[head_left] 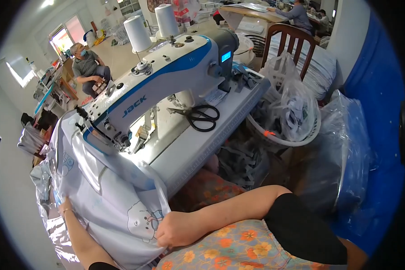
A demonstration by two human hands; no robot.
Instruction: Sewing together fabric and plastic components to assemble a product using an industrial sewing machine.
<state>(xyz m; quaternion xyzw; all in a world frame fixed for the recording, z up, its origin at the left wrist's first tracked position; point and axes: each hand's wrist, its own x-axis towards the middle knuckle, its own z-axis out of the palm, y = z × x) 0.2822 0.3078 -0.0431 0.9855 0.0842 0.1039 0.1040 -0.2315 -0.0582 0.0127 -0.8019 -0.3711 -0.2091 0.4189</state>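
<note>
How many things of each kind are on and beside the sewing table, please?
Sewing machine: 1
White thread cones: 2
Black scissors: 1
White basket with bagged pieces: 1
Printed pale fabric, gripped by right hand and left hand: 1
Total: 6

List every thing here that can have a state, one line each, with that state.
Sewing machine: display lit, work lamp on.
Printed fabric: bunched, draped off the table toward the lap.
Right hand: closed, gripping the fabric edge.
Left hand: mostly hidden under the fabric; grip cannot be told.
Scissors: lying flat, blades closed.
Thread cones: upright.
Laundry basket: filled with plastic bags.
Wooden chair: empty.
</note>
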